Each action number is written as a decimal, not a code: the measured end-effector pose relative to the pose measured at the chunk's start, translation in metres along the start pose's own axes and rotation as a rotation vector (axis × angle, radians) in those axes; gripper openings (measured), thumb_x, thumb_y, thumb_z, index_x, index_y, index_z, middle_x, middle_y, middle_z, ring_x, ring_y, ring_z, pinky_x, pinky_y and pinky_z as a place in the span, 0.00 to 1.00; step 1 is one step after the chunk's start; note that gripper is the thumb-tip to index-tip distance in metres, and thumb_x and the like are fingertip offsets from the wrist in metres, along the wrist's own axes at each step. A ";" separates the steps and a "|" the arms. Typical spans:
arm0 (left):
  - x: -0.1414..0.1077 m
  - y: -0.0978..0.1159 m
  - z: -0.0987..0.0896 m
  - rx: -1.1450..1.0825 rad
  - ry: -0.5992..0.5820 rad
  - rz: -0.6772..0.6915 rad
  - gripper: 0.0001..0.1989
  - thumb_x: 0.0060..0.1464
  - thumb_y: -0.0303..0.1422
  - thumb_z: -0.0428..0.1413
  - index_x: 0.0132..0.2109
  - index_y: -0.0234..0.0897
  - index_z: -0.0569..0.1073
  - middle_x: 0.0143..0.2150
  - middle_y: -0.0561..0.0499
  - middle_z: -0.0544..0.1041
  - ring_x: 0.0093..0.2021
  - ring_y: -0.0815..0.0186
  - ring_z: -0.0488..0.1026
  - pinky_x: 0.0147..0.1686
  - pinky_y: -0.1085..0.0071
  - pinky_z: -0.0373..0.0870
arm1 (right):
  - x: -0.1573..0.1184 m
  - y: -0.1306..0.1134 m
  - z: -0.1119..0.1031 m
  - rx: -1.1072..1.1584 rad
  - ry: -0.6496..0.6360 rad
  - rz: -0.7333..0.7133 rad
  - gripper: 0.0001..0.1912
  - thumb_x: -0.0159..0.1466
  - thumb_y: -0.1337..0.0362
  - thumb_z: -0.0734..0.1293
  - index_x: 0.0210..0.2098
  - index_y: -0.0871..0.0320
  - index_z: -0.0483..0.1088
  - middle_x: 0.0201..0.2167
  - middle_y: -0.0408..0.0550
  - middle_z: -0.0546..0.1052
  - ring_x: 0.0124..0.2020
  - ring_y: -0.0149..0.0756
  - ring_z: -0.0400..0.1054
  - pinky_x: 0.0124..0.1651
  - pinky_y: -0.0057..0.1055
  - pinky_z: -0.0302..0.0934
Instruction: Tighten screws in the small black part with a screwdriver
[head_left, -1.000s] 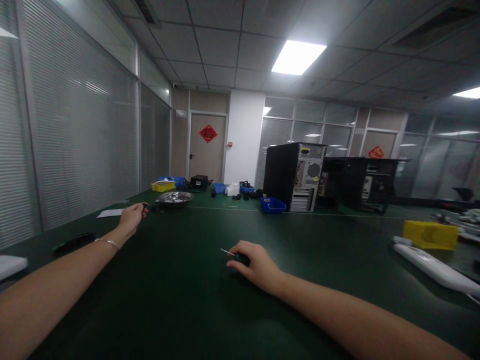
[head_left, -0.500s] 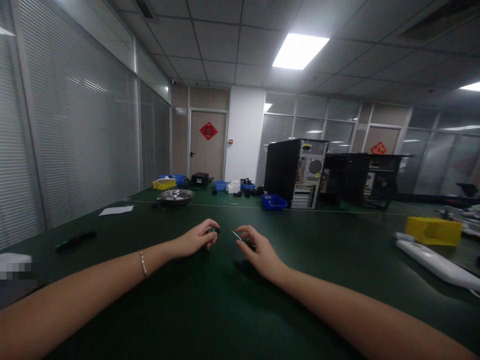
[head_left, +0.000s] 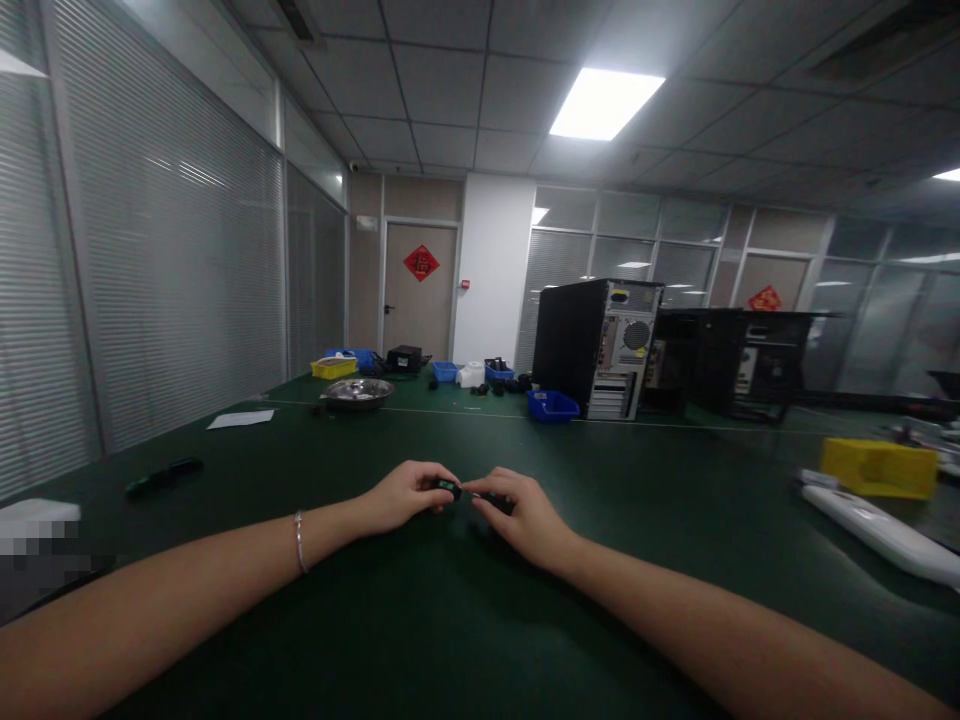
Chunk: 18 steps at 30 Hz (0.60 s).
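Over the green tabletop, my left hand (head_left: 409,497) pinches a small black part (head_left: 448,487) with a green face between thumb and fingers. Facing it from the right is my right hand (head_left: 521,508), its fingers closed around a slim dark tool (head_left: 496,501). In the earlier picture this tool shows a thin silver tip. Whether it is a screwdriver or tweezers I cannot tell, since the fingers cover much of it. The right index fingertip reaches the edge of the small part, and the two hands almost touch.
A metal bowl (head_left: 358,393), white paper (head_left: 241,419) and a dark green object (head_left: 165,477) lie to the left. Farther back stand a blue bin (head_left: 553,405) and a black computer tower (head_left: 570,345). On the right are a yellow bin (head_left: 879,467) and a long white device (head_left: 874,527).
My left hand has moved right and slightly down with the small part, closing the gap to my right hand. The right index finger has stretched toward the part. The view has shifted slightly.
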<state>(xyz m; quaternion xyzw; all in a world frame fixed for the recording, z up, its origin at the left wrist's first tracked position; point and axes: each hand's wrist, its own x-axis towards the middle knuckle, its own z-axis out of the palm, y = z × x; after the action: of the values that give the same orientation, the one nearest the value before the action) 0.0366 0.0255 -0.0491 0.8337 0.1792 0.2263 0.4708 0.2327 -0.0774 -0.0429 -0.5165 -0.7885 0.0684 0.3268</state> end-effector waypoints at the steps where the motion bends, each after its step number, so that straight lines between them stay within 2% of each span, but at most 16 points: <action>1: 0.000 0.001 0.000 0.000 0.002 0.003 0.16 0.50 0.36 0.54 0.45 0.32 0.71 0.35 0.49 0.72 0.32 0.68 0.68 0.34 0.71 0.64 | 0.000 0.000 0.000 -0.004 -0.005 0.007 0.14 0.62 0.61 0.60 0.45 0.53 0.70 0.36 0.46 0.71 0.34 0.33 0.64 0.36 0.29 0.58; 7: -0.003 0.003 -0.001 0.044 0.032 -0.012 0.17 0.48 0.36 0.56 0.45 0.33 0.72 0.33 0.49 0.74 0.32 0.67 0.69 0.32 0.72 0.64 | 0.000 -0.001 -0.002 0.007 -0.034 0.016 0.14 0.63 0.60 0.60 0.45 0.53 0.70 0.35 0.47 0.71 0.34 0.33 0.64 0.36 0.29 0.58; 18: -0.006 0.010 -0.003 -0.044 -0.019 -0.034 0.16 0.48 0.36 0.56 0.45 0.34 0.73 0.38 0.48 0.74 0.34 0.67 0.69 0.36 0.70 0.65 | 0.002 0.005 -0.004 0.153 -0.079 -0.035 0.15 0.63 0.60 0.60 0.48 0.52 0.69 0.37 0.46 0.71 0.36 0.33 0.65 0.39 0.29 0.60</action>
<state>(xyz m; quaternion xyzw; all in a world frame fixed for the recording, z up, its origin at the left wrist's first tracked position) 0.0310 0.0194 -0.0406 0.8222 0.1837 0.2143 0.4944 0.2382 -0.0748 -0.0415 -0.4732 -0.8021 0.1431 0.3352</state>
